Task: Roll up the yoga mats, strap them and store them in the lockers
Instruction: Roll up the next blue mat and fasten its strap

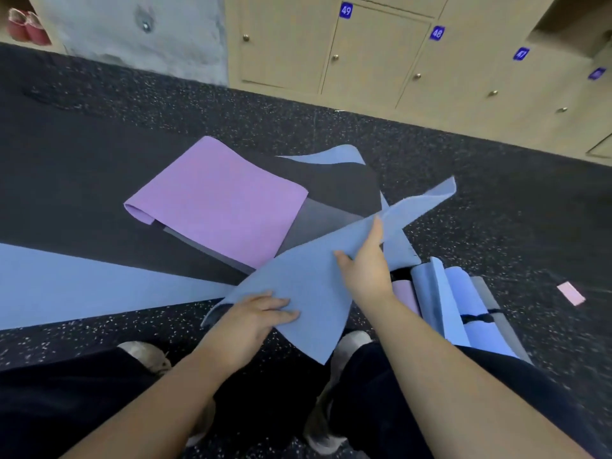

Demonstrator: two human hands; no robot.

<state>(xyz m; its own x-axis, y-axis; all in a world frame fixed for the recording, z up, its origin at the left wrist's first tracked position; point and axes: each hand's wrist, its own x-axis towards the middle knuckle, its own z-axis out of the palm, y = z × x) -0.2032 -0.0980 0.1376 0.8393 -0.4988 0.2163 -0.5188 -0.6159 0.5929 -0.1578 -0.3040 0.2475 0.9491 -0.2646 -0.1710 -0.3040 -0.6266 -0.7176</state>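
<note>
Gripping the blue mat (308,276) at its near edge, the left hand (255,318) curls its fingers (281,309) over it while the right hand (367,263) pinches the fold farther along; the lifted mat hangs just in front of the purple mat (215,197), with strapped rolled mats (463,306) right of it, lockers (374,54) beyond

Bare forearms, dark trousers (66,402) and pale grey shoes (149,356).

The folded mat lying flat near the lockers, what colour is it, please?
Lilac purple folded mat, clearest in the head view.
</note>
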